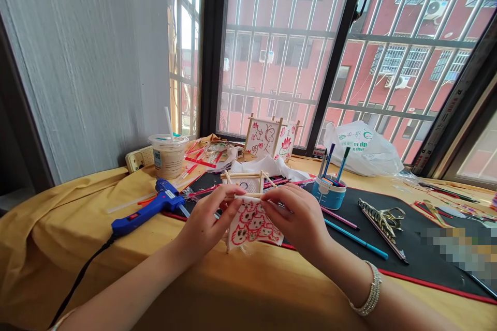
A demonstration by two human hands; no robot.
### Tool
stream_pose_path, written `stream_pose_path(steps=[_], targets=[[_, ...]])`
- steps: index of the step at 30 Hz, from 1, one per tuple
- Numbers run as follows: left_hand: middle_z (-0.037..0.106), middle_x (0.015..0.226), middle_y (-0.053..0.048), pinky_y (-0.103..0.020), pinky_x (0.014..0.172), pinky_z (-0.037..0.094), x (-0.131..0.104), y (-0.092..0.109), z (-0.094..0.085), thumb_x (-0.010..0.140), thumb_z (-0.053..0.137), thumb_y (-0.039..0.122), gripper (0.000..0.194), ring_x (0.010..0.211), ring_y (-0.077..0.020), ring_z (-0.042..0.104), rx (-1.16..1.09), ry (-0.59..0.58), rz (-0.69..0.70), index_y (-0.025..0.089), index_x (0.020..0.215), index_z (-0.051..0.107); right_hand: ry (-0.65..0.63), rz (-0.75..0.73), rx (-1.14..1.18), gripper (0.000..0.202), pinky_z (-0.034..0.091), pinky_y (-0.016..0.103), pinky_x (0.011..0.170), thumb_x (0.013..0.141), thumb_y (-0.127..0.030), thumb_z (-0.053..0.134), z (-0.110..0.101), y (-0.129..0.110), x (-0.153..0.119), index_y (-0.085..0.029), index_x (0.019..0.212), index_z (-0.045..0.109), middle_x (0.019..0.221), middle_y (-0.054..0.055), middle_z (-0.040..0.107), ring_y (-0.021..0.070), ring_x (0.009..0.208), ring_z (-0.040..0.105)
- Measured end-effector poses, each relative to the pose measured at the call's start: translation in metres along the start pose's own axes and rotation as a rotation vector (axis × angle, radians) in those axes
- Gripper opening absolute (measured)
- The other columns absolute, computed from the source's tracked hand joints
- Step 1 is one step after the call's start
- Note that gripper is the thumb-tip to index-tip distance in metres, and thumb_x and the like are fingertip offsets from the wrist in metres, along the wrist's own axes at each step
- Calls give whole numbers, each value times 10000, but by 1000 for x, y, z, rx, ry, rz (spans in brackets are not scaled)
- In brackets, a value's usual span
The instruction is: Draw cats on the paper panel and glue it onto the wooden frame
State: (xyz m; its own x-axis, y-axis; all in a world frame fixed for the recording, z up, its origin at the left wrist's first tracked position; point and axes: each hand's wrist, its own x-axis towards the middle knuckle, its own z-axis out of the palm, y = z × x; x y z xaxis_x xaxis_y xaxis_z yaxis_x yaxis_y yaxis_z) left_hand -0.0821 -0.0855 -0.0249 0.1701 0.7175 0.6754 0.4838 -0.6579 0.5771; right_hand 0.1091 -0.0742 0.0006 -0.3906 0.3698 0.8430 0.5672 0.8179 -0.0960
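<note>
Between my hands is a small white sheet (pixel 254 225) with red cat faces drawn on it, its top edge along a thin wooden stick (pixel 249 196). My left hand (pixel 205 217) pinches the left end of that edge with thumb and fingers. At the right end, my right hand (pixel 298 214) grips it in the same way, a bracelet (pixel 368 292) on its wrist. Directly behind is a small frame of wooden sticks (pixel 248 177) with white panels; whether it joins the drawn sheet I cannot tell. Fingers hide both ends of the edge.
A blue glue gun (pixel 145 212) and a lidded drink cup (pixel 167 158) are on the left. Behind stands a stick-framed panel piece (pixel 266 137) with red drawings. To the right are a blue pen holder (pixel 330 196), a claw clip (pixel 382 222), a marker (pixel 357 238) and a plastic bag (pixel 363 150).
</note>
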Motion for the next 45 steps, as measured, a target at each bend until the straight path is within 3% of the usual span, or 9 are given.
stream_pose_path(steps=[6, 13, 23, 28, 35, 40, 45], targets=[[614, 869, 11, -198, 674, 475, 1, 2, -1, 832, 453, 372, 198, 777, -110, 597, 16, 36, -13, 232, 941, 543, 23, -16, -19, 49, 430, 267, 597, 778, -174, 586, -2, 1, 1, -172, 731, 601, 674, 25, 648, 150, 641, 550], [604, 804, 12, -206, 606, 477, 1, 2, -4, 814, 467, 414, 220, 683, -111, 578, -109, 82, -133, 228, 912, 532, 58, -127, -57, 30, 426, 263, 608, 797, -196, 573, -8, 5, 1, -170, 783, 582, 678, 31, 623, 147, 643, 512], [610, 831, -10, -233, 625, 482, 2, 2, -4, 813, 457, 449, 262, 718, -137, 580, -202, 96, -172, 224, 932, 519, 105, 70, 13, 68, 424, 240, 566, 748, -191, 628, -3, 12, 0, -188, 750, 560, 664, -3, 598, 126, 604, 526], [617, 905, -24, -257, 692, 488, 2, -2, -3, 814, 451, 459, 279, 793, -152, 588, -242, 94, -201, 224, 957, 504, 80, 52, 45, 81, 440, 288, 635, 761, -214, 621, -4, 11, 1, -191, 702, 572, 714, 26, 592, 161, 705, 534], [605, 851, -15, -245, 659, 483, 2, 0, -5, 807, 462, 467, 282, 757, -141, 571, -311, 79, -227, 215, 931, 485, 119, 168, 108, 67, 463, 324, 708, 739, -192, 635, -2, 15, 0, -193, 740, 568, 840, 38, 574, 176, 806, 543], [578, 809, -4, -235, 642, 474, 3, 2, -5, 816, 450, 460, 273, 745, -137, 552, -302, 73, -226, 218, 934, 494, 22, 276, 261, 148, 496, 261, 611, 750, -202, 615, -3, 16, 1, -203, 896, 591, 942, 41, 599, 126, 712, 556], [589, 862, -14, -232, 677, 461, 3, 2, -4, 838, 412, 430, 259, 796, -143, 547, -184, 71, -144, 220, 947, 518, -7, 304, 410, 84, 488, 207, 531, 738, -147, 593, -3, 17, 3, -178, 811, 619, 935, 44, 587, 71, 592, 519]])
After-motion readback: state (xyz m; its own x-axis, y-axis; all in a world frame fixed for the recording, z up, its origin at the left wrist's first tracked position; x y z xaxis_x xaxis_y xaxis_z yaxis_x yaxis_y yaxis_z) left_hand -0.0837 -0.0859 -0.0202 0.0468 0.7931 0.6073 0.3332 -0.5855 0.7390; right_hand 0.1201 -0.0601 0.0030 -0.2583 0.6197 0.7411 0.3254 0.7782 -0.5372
